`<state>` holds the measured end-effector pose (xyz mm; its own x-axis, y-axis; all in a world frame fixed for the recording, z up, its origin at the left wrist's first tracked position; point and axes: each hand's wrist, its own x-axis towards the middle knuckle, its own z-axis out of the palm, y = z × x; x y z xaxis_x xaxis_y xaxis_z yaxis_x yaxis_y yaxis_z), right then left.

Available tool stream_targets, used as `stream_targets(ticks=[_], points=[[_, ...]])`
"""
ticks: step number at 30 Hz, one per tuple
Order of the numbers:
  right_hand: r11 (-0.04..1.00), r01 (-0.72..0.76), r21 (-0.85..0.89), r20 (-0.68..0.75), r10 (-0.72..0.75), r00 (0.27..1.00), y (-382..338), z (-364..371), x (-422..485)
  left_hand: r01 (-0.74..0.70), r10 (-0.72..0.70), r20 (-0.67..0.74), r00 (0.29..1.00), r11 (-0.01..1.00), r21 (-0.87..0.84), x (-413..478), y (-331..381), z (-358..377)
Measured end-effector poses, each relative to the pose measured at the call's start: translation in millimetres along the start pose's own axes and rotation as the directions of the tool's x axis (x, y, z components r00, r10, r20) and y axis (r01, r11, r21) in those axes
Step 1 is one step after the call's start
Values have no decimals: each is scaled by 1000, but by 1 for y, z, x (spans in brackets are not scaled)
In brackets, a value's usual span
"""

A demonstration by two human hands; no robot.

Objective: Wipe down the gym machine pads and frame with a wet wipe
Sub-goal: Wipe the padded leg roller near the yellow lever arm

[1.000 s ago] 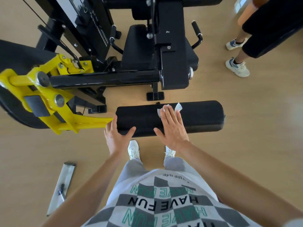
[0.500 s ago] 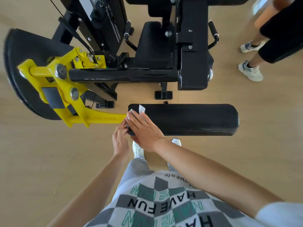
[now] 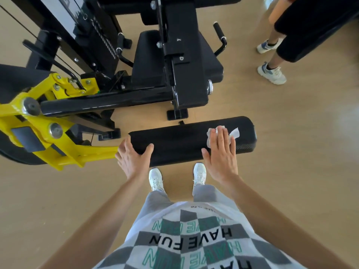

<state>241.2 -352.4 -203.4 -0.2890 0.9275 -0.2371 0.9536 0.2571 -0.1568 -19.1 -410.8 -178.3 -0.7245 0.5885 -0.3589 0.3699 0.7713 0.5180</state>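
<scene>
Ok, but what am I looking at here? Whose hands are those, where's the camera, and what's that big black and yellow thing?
The camera sits on a person's head and looks down, so you see their own arms, checked shirt and white shoes. The big thing is a gym machine: a black frame, a black seat, and a yellow arm that carries a long black roller pad. The person is cleaning it. The left hand holds one end of the pad, thumb on top, probably to steady it. The right hand lies flat and presses a white wet wipe onto the pad near its other end. Everything stands on a tan floor. At the top right are another person's sneakers.
</scene>
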Motion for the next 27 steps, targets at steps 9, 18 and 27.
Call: stream_targets(ticks=[9, 18, 27], points=[[959, -257, 124, -48, 264, 963, 75, -7, 15, -9, 9, 11, 1000, 999, 45, 9, -5, 3], [988, 117, 98, -17, -116, 993, 23, -2, 21, -49, 51, 46, 998, 998, -46, 1, -24, -5], [875, 483, -30, 105, -478, 872, -94, 16, 15, -40, 71, 126, 989, 971, -234, -2, -49, -14]])
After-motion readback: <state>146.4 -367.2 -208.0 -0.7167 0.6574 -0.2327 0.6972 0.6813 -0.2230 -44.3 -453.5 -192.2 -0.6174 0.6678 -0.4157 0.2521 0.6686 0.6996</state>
